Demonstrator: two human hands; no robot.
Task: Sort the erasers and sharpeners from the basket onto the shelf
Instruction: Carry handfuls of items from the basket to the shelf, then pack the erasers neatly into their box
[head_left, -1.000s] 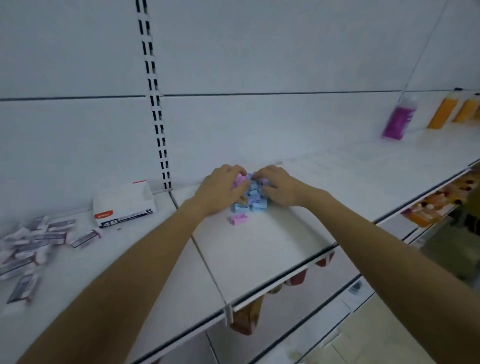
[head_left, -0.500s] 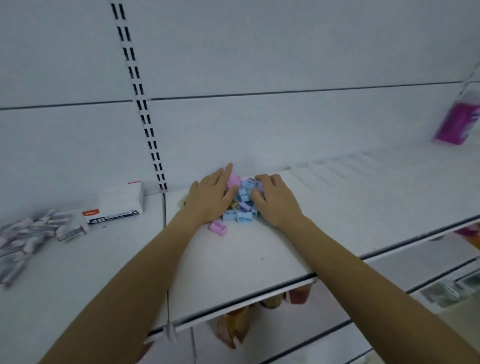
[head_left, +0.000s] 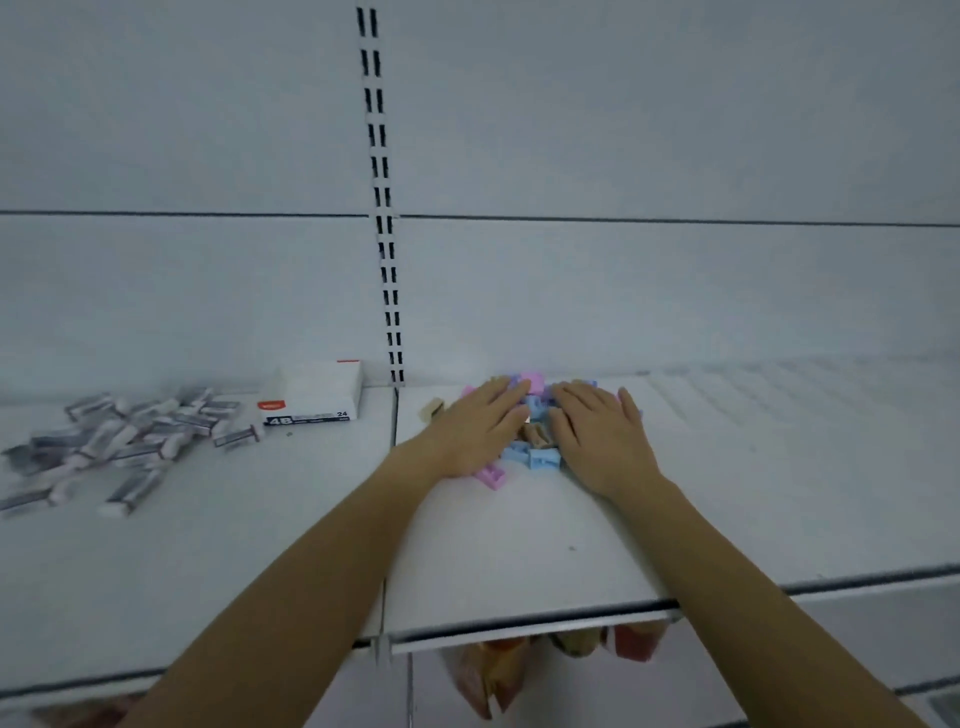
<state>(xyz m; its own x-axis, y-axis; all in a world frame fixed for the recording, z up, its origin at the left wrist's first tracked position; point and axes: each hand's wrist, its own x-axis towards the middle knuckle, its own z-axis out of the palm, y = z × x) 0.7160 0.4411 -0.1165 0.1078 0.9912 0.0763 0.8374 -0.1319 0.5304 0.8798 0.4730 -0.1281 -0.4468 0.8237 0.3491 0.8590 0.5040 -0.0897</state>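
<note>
On the white shelf (head_left: 519, 561), a person's left hand (head_left: 475, 426) and right hand (head_left: 597, 436) lie flat with fingers straight, pressing either side of a heap of pastel plastic sharpeners (head_left: 540, 458) and gripping none. Light, hard and slick, these look prone to skitter, so cupping from the edges suits them. At nine o'clock from the heap, wrapped erasers (head_left: 119, 441) lie scattered, with their box (head_left: 311, 397) behind.

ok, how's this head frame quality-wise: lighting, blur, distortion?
Head view: dim, flat bluish light, no glare, barely any shadows. The left hand, right hand and sharpeners read fairly sharp; the erasers at far left are smeared; packets under the shelf are blurred. Wide-angle perspective tilts the slotted upright off vertical.
</note>
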